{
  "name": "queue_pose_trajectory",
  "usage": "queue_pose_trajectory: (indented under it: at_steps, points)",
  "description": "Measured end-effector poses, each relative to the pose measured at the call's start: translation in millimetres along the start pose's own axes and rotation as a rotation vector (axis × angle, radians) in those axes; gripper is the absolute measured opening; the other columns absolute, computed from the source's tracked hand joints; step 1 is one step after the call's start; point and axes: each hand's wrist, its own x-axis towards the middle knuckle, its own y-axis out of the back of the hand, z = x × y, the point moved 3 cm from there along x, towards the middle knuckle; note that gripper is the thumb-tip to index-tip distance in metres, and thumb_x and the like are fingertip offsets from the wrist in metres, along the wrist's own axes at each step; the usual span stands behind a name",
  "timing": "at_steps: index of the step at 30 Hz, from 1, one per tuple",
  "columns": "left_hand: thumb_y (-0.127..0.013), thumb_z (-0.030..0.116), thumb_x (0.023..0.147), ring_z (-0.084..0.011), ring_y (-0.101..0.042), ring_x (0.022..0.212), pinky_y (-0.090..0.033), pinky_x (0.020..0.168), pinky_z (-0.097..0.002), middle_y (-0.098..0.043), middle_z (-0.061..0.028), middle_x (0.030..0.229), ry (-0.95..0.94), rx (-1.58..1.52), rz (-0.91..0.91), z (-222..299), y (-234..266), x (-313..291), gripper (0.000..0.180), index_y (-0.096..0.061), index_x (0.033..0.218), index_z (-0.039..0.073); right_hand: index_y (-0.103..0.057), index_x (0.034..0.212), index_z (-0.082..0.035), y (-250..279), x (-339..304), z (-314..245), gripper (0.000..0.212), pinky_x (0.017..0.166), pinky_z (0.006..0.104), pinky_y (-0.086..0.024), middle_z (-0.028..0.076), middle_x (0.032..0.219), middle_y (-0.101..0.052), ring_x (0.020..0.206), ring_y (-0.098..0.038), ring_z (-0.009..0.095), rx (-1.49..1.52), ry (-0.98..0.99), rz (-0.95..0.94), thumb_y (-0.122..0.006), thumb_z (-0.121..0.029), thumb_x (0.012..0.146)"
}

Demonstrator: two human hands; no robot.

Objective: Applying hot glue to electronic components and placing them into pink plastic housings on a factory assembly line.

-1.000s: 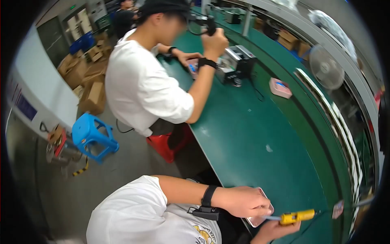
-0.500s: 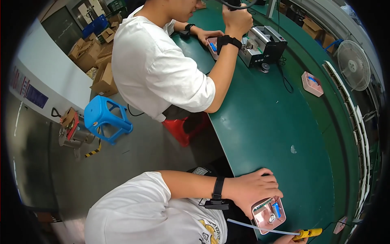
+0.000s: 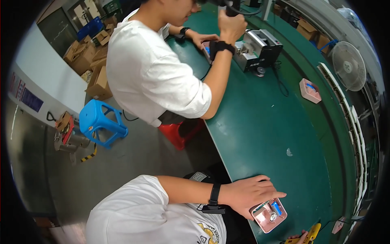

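On the green table's near edge, my left hand (image 3: 250, 196) holds a small pink open case (image 3: 269, 228), its thumb along one side and its index finger stretched past the rim. Inside the case lie a blue cylindrical cell (image 3: 276, 208) and a small round metallic part (image 3: 272, 217). My right hand (image 3: 301, 236), mostly cut off by the lower edge, grips a yellow glue gun (image 3: 313, 233) just right of the case. The gun's lower part and tip are out of sight.
A co-worker in a white shirt (image 3: 150, 69) works farther along the table (image 3: 260, 134), beside a black-and-silver machine (image 3: 260, 49). Another pink case (image 3: 310, 91) stands at the back right, near a fan (image 3: 349, 66). A blue stool (image 3: 101, 122) is on the floor.
My right hand has tilted the glue gun, and its long translucent glue stick has gone from view. My left index finger now reaches out farther over the case's rim.
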Motion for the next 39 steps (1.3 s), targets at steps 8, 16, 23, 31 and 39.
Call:
queue_pose_trajectory:
  at_steps: [8, 16, 23, 31, 39]
  points:
    - [-0.089, 0.037, 0.077, -0.0399, -0.059, 0.116, -0.046, 0.102, -0.0527, -0.058, -0.0157, 0.137, -0.017, 0.188, -0.076, -3, 9, 6, 0.074, -0.062, 0.144, 0.022, -0.072, 0.124, -0.001, -2, 29, 51, 0.032, 0.057, 0.0275, -0.050, 0.011, 0.114, -0.077, 0.066, -0.063, 0.011, 0.055, -0.310, -0.371, -0.067, -0.028, 0.107]
    - [-0.093, 0.037, 0.070, -0.0410, -0.059, 0.126, -0.046, 0.107, -0.0521, -0.057, -0.0157, 0.152, 0.019, 0.305, -0.164, -5, -8, 14, 0.067, -0.068, 0.129, 0.017, -0.065, 0.132, 0.001, 22, -24, 23, 0.032, 0.060, 0.0280, -0.053, 0.017, 0.115, -0.074, 0.068, -0.063, 0.014, 0.097, -0.303, -0.524, -0.059, -0.021, 0.110]
    - [-0.092, 0.032, 0.071, -0.0409, -0.060, 0.124, -0.048, 0.106, -0.0521, -0.057, -0.0145, 0.152, 0.027, 0.286, -0.189, -1, -15, 12, 0.058, -0.069, 0.122, 0.018, -0.062, 0.140, 0.003, 29, -52, 34, 0.036, 0.063, 0.0258, -0.053, 0.018, 0.112, -0.076, 0.070, -0.062, 0.011, -0.037, -0.374, -0.760, -0.060, -0.014, 0.109]
    - [-0.092, 0.024, 0.061, -0.0386, -0.062, 0.124, -0.051, 0.103, -0.0484, -0.060, -0.0135, 0.153, 0.013, 0.249, -0.104, -4, -13, 7, 0.053, -0.071, 0.109, 0.015, -0.061, 0.142, 0.002, 35, -54, 43, 0.037, 0.063, 0.0251, -0.052, 0.018, 0.105, -0.077, 0.069, -0.062, 0.011, -0.026, -0.388, -0.721, -0.062, -0.012, 0.108]
    - [-0.090, 0.020, 0.057, -0.0382, -0.064, 0.122, -0.054, 0.098, -0.0465, -0.063, -0.0135, 0.150, -0.018, 0.207, -0.070, -6, -12, 8, 0.049, -0.072, 0.102, 0.014, -0.068, 0.123, 0.000, 37, -54, 45, 0.022, 0.060, 0.0243, -0.049, 0.007, 0.084, -0.071, 0.066, -0.062, 0.010, -0.094, -0.417, -0.676, -0.067, -0.013, 0.106]
